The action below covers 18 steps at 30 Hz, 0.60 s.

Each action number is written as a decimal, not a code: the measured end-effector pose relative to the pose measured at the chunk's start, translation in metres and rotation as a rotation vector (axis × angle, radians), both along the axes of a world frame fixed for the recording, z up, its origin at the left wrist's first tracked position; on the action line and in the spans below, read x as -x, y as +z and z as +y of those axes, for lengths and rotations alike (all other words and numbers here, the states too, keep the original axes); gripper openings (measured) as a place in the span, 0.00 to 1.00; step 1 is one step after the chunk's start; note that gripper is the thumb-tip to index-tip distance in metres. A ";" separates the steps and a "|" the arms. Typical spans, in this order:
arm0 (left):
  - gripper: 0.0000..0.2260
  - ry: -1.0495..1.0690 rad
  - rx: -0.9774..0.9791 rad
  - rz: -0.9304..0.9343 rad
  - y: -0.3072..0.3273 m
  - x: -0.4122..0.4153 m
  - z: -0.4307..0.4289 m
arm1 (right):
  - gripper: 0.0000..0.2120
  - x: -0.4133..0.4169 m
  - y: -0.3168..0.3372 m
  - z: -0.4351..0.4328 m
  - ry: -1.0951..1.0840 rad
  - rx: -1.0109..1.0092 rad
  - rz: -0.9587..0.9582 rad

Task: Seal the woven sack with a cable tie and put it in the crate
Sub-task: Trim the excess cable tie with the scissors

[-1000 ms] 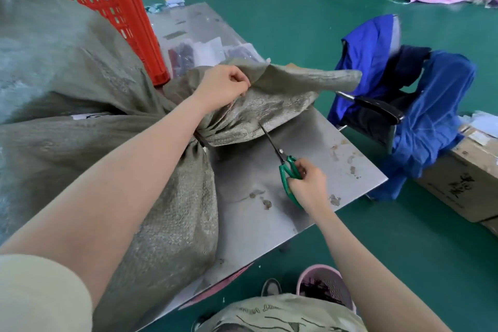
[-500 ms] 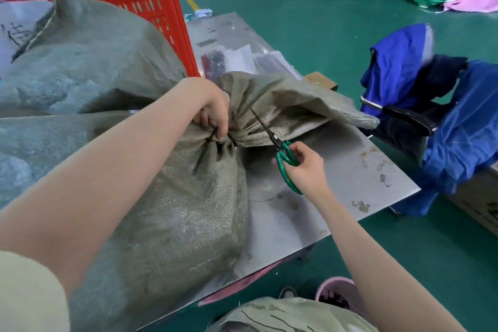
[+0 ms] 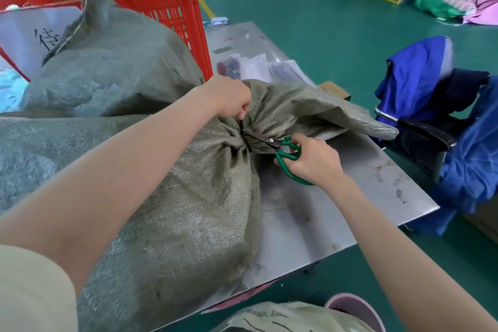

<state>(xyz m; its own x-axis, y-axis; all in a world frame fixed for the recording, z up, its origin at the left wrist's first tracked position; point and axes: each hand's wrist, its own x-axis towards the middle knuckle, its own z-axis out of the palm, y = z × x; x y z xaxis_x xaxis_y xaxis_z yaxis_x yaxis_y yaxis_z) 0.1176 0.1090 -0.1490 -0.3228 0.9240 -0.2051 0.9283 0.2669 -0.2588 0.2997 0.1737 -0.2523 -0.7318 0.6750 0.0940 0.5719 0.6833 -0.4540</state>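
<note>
A full grey-green woven sack [image 3: 188, 218] lies on the steel table [image 3: 336, 205], its neck gathered and cinched by a black cable tie [image 3: 244, 140]. My left hand [image 3: 229, 98] pinches the tie's upright tail just above the neck. My right hand [image 3: 310, 160] grips green-handled scissors [image 3: 285, 152], whose blades point left and meet the tie at the neck. The sack's loose mouth [image 3: 323, 113] flares out to the right. The red plastic crate [image 3: 167, 0] stands at the table's back, behind a second filled sack [image 3: 107, 73].
Clear plastic packets [image 3: 253, 67] lie on the table behind the sack's mouth. A chair draped with blue garments [image 3: 442, 105] stands close at the right. A pink bin [image 3: 355, 310] sits below the table's near edge. Boxes and bundles litter the green floor beyond.
My left hand dropped from the sack's loose flap to the tied neck and took the tie's tail. My right hand brought the scissors up from the tabletop to the tie.
</note>
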 end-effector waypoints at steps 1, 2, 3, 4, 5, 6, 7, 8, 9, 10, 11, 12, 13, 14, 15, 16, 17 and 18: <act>0.07 -0.013 0.000 0.013 0.000 0.000 0.000 | 0.17 0.002 0.001 0.002 0.007 -0.016 -0.010; 0.07 -0.024 -0.003 0.024 -0.001 0.001 0.000 | 0.18 0.003 0.002 0.003 0.013 -0.032 -0.018; 0.07 -0.038 -0.009 0.036 -0.001 0.002 0.000 | 0.18 0.003 0.002 0.005 0.018 -0.047 -0.023; 0.07 -0.055 -0.013 0.051 -0.002 0.002 0.000 | 0.18 0.003 0.002 0.006 0.021 -0.059 -0.025; 0.07 -0.073 -0.013 0.067 -0.002 0.001 -0.001 | 0.18 0.002 0.002 0.008 0.021 -0.064 -0.026; 0.08 -0.086 -0.011 0.079 -0.002 0.001 -0.001 | 0.18 0.000 0.001 0.009 0.022 -0.066 -0.025; 0.08 -0.097 -0.009 0.086 -0.002 0.001 -0.001 | 0.18 -0.001 0.001 0.010 0.024 -0.066 -0.027; 0.08 -0.104 -0.006 0.088 -0.002 0.000 -0.002 | 0.18 -0.002 0.001 0.011 0.031 -0.065 -0.033; 0.08 -0.114 -0.005 0.091 -0.002 -0.002 -0.002 | 0.18 -0.001 0.002 0.011 0.039 -0.062 -0.039; 0.08 -0.126 -0.006 0.097 -0.002 -0.004 -0.001 | 0.18 0.000 0.003 0.011 0.050 -0.061 -0.045; 0.09 -0.139 -0.008 0.107 -0.004 -0.006 0.000 | 0.17 0.002 0.004 0.011 0.064 -0.063 -0.053; 0.09 -0.151 -0.013 0.118 -0.004 -0.007 0.002 | 0.18 0.005 0.007 0.011 0.078 -0.073 -0.062; 0.09 -0.159 -0.018 0.123 -0.005 -0.008 0.002 | 0.19 0.006 0.009 0.011 0.094 -0.085 -0.076; 0.09 -0.164 -0.024 0.124 -0.006 -0.008 0.003 | 0.21 0.008 0.011 0.012 0.107 -0.099 -0.094; 0.10 -0.165 -0.033 0.119 -0.007 -0.007 0.004 | 0.22 0.008 0.014 0.012 0.121 -0.109 -0.118; 0.10 -0.162 -0.037 0.112 -0.008 -0.006 0.004 | 0.24 0.009 0.015 0.013 0.133 -0.118 -0.147; 0.11 -0.161 -0.041 0.106 -0.009 -0.005 0.004 | 0.25 0.009 0.017 0.012 0.143 -0.129 -0.174; 0.10 -0.162 -0.043 0.103 -0.009 -0.005 0.004 | 0.26 0.010 0.017 0.012 0.151 -0.143 -0.192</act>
<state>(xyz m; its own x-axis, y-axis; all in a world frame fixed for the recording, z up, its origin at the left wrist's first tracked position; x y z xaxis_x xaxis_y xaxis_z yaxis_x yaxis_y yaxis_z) 0.1225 0.1134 -0.1583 -0.1866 0.9727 -0.1382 0.9291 0.1290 -0.3466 0.2895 0.1855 -0.2353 -0.8368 0.5467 0.0308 0.5247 0.8167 -0.2400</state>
